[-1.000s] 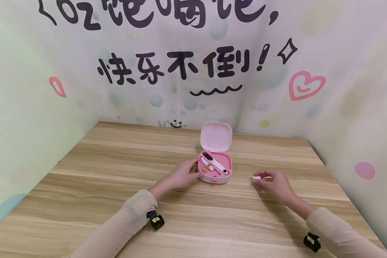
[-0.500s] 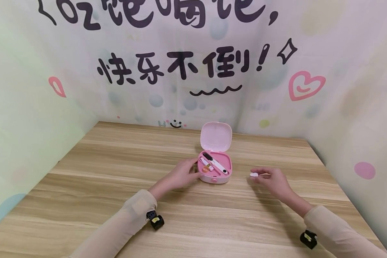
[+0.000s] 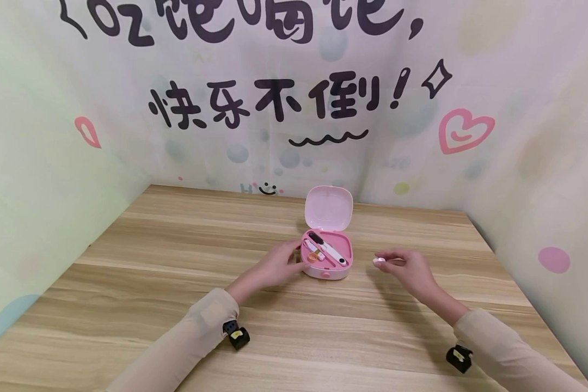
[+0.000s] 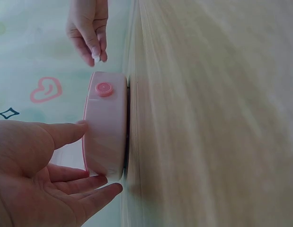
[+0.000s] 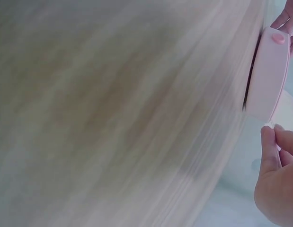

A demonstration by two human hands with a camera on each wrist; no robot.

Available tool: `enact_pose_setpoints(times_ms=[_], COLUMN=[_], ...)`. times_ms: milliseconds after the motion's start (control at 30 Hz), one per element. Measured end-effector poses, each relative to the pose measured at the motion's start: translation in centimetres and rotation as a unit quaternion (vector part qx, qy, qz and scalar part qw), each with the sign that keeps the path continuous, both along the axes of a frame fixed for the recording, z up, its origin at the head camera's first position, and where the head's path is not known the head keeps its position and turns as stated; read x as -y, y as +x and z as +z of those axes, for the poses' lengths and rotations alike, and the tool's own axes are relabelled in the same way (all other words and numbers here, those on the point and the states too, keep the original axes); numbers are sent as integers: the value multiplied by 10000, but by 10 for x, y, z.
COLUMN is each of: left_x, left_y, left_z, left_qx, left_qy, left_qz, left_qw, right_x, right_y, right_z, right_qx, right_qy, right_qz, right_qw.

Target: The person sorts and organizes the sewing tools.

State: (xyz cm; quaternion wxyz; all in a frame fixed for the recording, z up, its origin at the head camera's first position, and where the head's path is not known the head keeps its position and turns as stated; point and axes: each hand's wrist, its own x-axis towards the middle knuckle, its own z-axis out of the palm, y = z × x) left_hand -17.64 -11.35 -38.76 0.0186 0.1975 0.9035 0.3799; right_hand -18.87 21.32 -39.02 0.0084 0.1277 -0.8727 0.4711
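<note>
A small white-and-pink box stands on the table with its lid raised. My left hand rests against its left side. In the left wrist view the box front shows a round pink button; thumb and fingers of the left hand lie fairly straight at its edges. To the right of the box, above the table, my right hand pinches a small white piece between thumb and fingers. Its kind cannot be made out; fingers mostly cover it in the right wrist view.
Inside the box's pink tray lie a white stick with a black end, a white-and-pink tube and a small orange round piece. A printed cloth hangs behind the wooden table.
My right hand has moved left and slightly farther back, bringing the small white piece closer to the box. The left hand and the box have stayed in place.
</note>
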Motion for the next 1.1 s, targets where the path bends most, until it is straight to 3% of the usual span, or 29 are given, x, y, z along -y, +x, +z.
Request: enact_pose_setpoints(times_ms=[1100], left_x=[0], left_y=[0], left_z=[1], left_qx=[54], left_qy=[-16], left_qz=[38], left_qw=[10000], right_x=[31], right_y=[-9], right_z=[17], right_qx=[-40], right_qy=[-255], right_qz=[63], right_qw=[9996])
